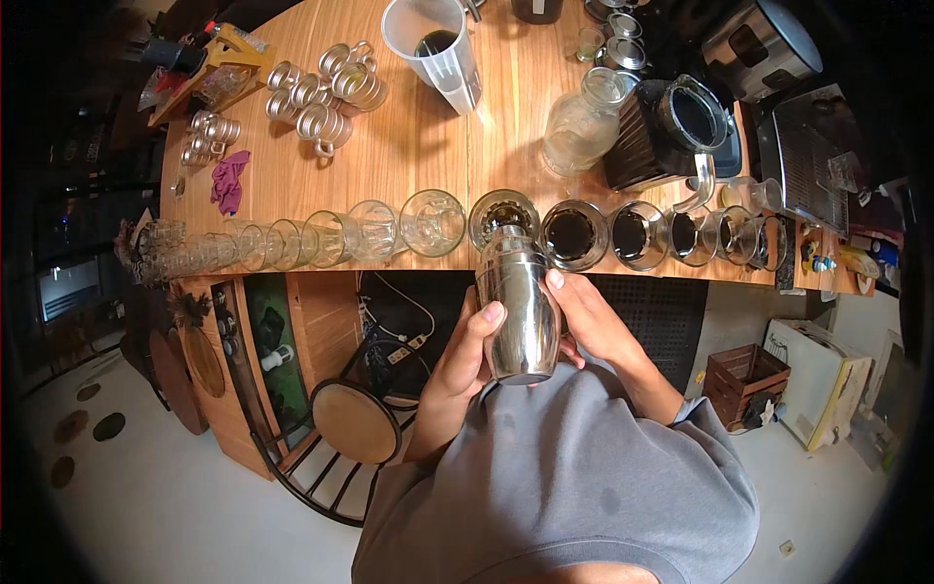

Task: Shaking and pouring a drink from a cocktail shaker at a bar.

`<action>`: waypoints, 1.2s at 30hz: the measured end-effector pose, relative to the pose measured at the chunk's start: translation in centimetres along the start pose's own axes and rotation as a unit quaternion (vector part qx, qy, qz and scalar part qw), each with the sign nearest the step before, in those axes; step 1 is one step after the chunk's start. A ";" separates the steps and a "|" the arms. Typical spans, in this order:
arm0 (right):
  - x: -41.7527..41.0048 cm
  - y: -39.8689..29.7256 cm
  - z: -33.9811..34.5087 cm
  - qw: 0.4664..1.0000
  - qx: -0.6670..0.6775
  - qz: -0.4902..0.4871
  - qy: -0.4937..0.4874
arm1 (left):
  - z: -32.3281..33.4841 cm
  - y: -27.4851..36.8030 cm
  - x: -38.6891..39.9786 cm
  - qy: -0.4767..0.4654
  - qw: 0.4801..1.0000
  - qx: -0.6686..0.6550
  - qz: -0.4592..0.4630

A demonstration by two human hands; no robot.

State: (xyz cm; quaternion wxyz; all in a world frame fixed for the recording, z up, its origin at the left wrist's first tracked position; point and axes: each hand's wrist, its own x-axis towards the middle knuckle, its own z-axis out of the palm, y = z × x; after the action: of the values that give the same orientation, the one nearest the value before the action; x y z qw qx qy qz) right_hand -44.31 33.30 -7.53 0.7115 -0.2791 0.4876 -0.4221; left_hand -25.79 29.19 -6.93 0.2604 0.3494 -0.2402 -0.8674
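A metal cocktail shaker [519, 314] is held between my left hand [467, 350] and my right hand [595, 317]. It tilts away from me, its narrow top over the near rim of a glass [503, 198] holding some dark liquid. To the right of that glass runs a row of glasses of dark liquid, the nearest one [575, 235] beside it. On the left the row goes on with clear glasses that show no dark liquid, such as the nearest one [433, 223]. All stand along the near edge of the wooden counter [511, 146]. Whether liquid is flowing from the shaker cannot be told.
Further back are a plastic measuring jug [452, 73] with dark liquid, a glass bottle [580, 128], a handled carafe [693, 117] and several metal drip filters [325, 120]. A purple cloth [230, 181] lies at left. A round stool [356, 421] stands below the counter.
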 end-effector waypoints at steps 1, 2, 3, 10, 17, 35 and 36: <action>0.1 0.2 -0.1 1.000 0.004 -0.002 -0.009 | -0.3 0.0 0.0 -0.007 1.000 -0.002 -0.005; 0.1 0.4 -0.1 1.000 0.008 -0.005 -0.017 | -0.7 -0.1 -0.1 -0.007 1.000 0.001 -0.008; 0.2 0.5 0.0 1.000 0.010 -0.006 -0.015 | -1.1 -0.2 0.0 -0.022 1.000 -0.011 -0.017; 0.3 1.9 1.3 0.998 -0.026 -0.042 0.032 | -2.0 0.9 0.1 -0.049 0.998 0.039 -0.014; 3.4 7.6 2.0 0.945 -0.170 -0.245 0.133 | -6.5 1.5 1.6 -0.132 0.953 0.268 0.057; 6.4 4.6 10.0 0.973 -0.096 -0.116 0.172 | -11.3 7.1 -0.4 -0.116 0.981 0.154 0.000; 5.9 2.9 11.1 0.978 -0.062 -0.096 0.174 | -10.7 7.7 -0.4 -0.126 0.984 0.122 -0.035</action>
State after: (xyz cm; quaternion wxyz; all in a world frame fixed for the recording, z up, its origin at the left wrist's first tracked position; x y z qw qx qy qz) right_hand -32.00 29.44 -8.46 0.5535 -0.2905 0.5995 -0.4999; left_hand -15.56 21.14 -9.03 0.1530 0.2744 -0.3626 -0.8774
